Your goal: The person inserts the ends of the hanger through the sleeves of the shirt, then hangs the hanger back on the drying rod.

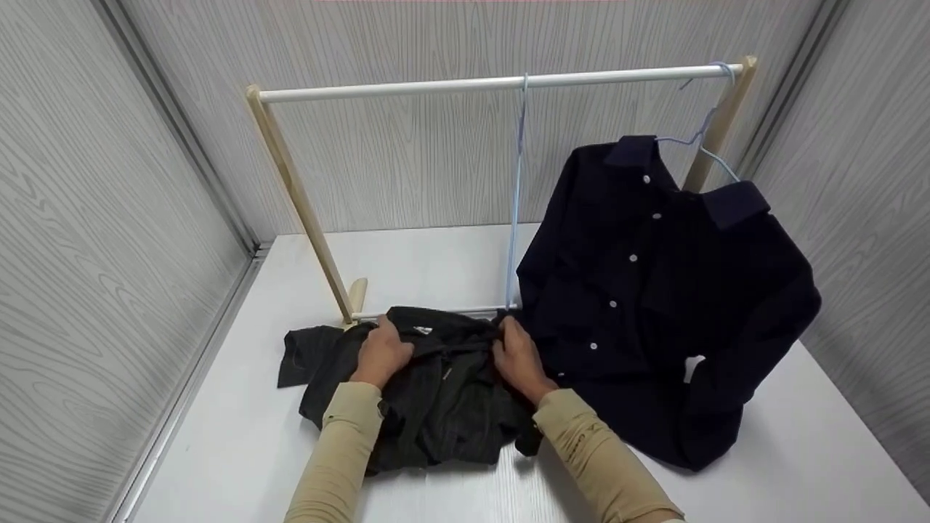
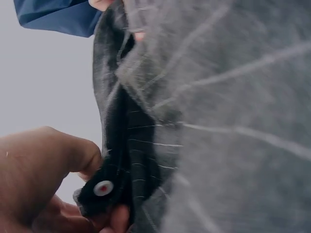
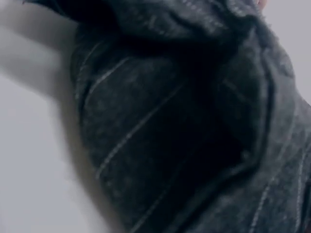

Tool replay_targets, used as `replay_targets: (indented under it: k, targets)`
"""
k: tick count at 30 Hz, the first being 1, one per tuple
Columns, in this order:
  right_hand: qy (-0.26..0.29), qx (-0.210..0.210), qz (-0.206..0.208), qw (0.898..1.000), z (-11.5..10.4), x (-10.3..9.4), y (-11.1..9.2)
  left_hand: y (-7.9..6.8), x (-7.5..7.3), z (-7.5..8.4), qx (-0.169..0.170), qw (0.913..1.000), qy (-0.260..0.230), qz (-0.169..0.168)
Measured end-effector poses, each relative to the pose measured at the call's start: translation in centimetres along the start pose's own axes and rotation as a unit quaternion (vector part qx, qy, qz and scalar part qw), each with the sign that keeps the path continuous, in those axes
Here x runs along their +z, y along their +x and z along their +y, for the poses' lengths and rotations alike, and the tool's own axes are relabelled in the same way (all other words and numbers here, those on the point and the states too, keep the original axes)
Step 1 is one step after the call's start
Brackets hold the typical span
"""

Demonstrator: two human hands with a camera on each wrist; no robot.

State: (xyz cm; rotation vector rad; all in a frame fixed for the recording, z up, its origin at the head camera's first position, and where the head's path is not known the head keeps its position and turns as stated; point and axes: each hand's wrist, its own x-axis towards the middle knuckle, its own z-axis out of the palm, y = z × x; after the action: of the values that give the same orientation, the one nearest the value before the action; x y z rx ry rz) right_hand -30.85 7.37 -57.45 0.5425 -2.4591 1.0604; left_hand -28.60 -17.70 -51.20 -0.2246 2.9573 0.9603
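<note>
- Left hand (image 1: pixel 383 354): pinches the striped shirt (image 1: pixel 445 418) by an edge near a white button (image 2: pixel 103 188).
- Striped shirt: bunched on the table (image 1: pixel 218 428), between and below the hands; likely light, limp, neither slippery nor fragile. The collar or shoulders should give the best hold, since loose cloth would sag and fold.
- Right hand (image 1: pixel 519 359): grips its upper right edge, near the hanger (image 1: pixel 516 196).
- Navy shirt (image 1: pixel 668 290): hangs at the right.

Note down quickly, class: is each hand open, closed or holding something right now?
Left hand: closed, holding the black shirt.
Right hand: closed, holding the same black shirt.
</note>
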Motion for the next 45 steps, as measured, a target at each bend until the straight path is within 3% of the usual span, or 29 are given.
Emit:
replay_targets:
  k: [6, 11, 15, 20, 23, 27, 30, 33, 36, 39, 45]
  targets:
    - [0.075, 0.103, -0.009, 0.992, -0.5, -0.6, 0.5, -0.1, -0.7, 0.0, -0.018, 0.9972, -0.071, -0.016]
    - [0.137, 0.122, 0.01, 0.983, -1.5, -1.4, 1.2, -0.4, -1.2, -0.1, -0.009, 0.9949, -0.1, -0.01]
    - [0.209, 0.15, 0.016, 0.966, -2.5, -2.5, 1.9, -0.6, -1.6, -0.3, -0.005, 0.9928, -0.12, -0.003]
    - [0.266, 0.191, 0.009, 0.945, -3.0, -3.2, 2.5, -0.7, -1.6, -0.2, 0.021, 0.9882, -0.145, 0.045]
    - [0.258, 0.202, -0.011, 0.945, -3.2, -3.4, 2.6, -0.7, -1.7, 0.3, 0.044, 0.9836, -0.158, 0.075]
    - [0.215, 0.199, -0.025, 0.956, -3.4, -3.7, 2.5, -0.8, -1.9, 1.2, 0.078, 0.9775, -0.167, 0.103]
    - [0.192, 0.192, -0.019, 0.962, -3.4, -4.0, 2.5, -0.9, -2.2, 1.6, 0.103, 0.9733, -0.165, 0.122]
    - [0.191, 0.198, -0.001, 0.961, -3.1, -4.6, 2.6, -1.0, -2.5, 1.8, 0.122, 0.9695, -0.159, 0.141]
    - [0.208, 0.217, 0.022, 0.953, -2.8, -5.3, 2.8, -1.2, -3.0, 1.9, 0.131, 0.9685, -0.15, 0.149]
    - [0.24, 0.234, 0.035, 0.941, -2.6, -5.9, 2.8, -1.4, -3.2, 1.9, 0.134, 0.9722, -0.141, 0.131]
    - [0.335, 0.27, 0.036, 0.902, -2.8, -6.8, 2.7, -1.8, -3.3, 1.9, 0.169, 0.9745, -0.115, 0.092]
